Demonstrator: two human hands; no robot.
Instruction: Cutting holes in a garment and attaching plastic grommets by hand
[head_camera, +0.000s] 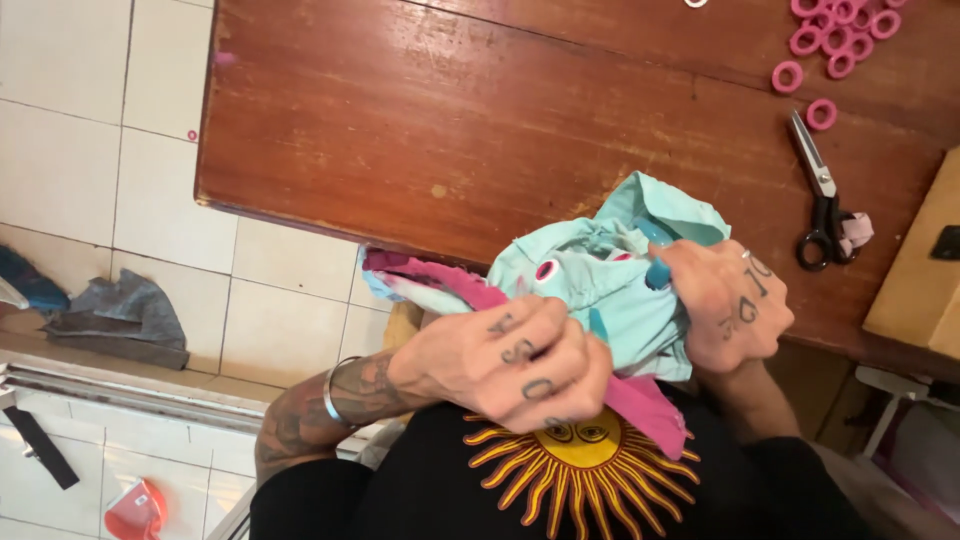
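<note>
there is one view only, from a camera worn on the head, looking steeply down past the person's chest at close range. the hands (600, 335) fill the near middle, with the table (450, 130) beyond them across the far and right side. tiled floor (100, 150) runs down the left, seen from farther off.

Black-handled scissors (822, 205) and pink rings (838, 38) lie on the wooden table (450, 120).
</note>
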